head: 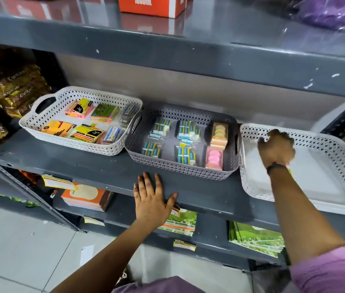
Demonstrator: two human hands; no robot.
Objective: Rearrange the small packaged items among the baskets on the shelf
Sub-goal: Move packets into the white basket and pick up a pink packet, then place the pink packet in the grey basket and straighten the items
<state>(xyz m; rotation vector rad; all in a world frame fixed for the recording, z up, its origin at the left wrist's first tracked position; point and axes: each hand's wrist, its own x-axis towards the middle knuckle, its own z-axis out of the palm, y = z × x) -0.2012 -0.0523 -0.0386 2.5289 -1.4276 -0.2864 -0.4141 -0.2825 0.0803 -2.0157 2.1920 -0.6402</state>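
Note:
Three perforated baskets stand in a row on the grey shelf (95, 166). The left white basket (32, 123) holds sticky-note packs and small blue-white packets. In the middle grey basket (180, 169) lie several blue-and-white eraser packs (185, 155) and two packs of round pink and orange pieces (214, 158). The right white basket (340, 157) shows only a bare white floor. My left hand (152, 199) rests flat on the shelf's front edge, fingers spread. Over the right basket, my right hand (277, 148) is blurred with fingers curled; whether it holds anything cannot be seen.
Gold snack bags (9, 85) fill the shelf's left end. An orange box (152, 6) and a purple bag (334, 13) sit on the shelf above. Booklets and boxes (256, 240) lie on the lower shelf. A metal upright (344, 115) rises at the right.

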